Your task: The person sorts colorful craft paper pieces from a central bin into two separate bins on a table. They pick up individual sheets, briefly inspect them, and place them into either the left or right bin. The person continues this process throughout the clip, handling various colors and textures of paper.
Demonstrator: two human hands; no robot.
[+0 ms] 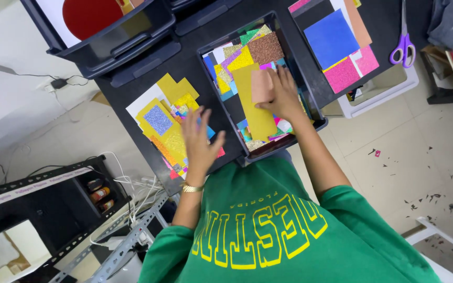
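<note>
My left hand (197, 142), a gold bracelet on its wrist, hovers with fingers spread over a loose pile of glitter paper pieces (166, 123) in yellow, blue and pink on the black table (132, 86). It looks motion-blurred, and a small blue scrap (209, 132) shows beside its fingers. My right hand (283, 97) reaches into a black tray (318, 112) full of coloured glitter scraps. Its fingers grip a small peach paper piece (261, 86) that lies over a long gold glitter strip (255, 107).
Purple scissors (403, 47) lie at the table's far right beside a stack of blue, pink and black sheets (336, 42). Stacked black trays (127, 39), one with a red disc (90, 15), stand at the top left. A metal shelf (127, 236) and cables are at the lower left.
</note>
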